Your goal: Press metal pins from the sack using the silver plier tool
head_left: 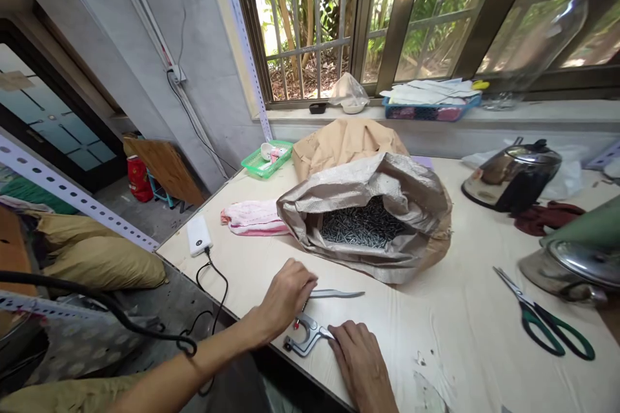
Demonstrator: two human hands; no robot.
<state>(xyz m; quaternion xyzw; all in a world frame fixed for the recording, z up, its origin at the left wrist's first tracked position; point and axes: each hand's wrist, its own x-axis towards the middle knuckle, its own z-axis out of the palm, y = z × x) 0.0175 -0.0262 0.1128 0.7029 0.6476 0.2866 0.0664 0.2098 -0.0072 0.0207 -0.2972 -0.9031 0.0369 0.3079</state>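
- right hand [361, 358] lies flat and loose at the table [460, 310] edge; fingertips touch the tool [306, 337]
- left hand [285, 295] curls shut over the tool's upper end
- tool: grey metal, c-shaped, red spot, thin lever [341, 294] pointing right; at the front edge
- sack [416, 206] of screws [363, 224] just behind; scissors [545, 322] well right; nothing blocks

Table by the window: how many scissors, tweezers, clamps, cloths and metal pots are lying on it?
Scissors: 1
Tweezers: 1
Metal clamp: 1
Cloths: 2
Metal pots: 2
Total: 7
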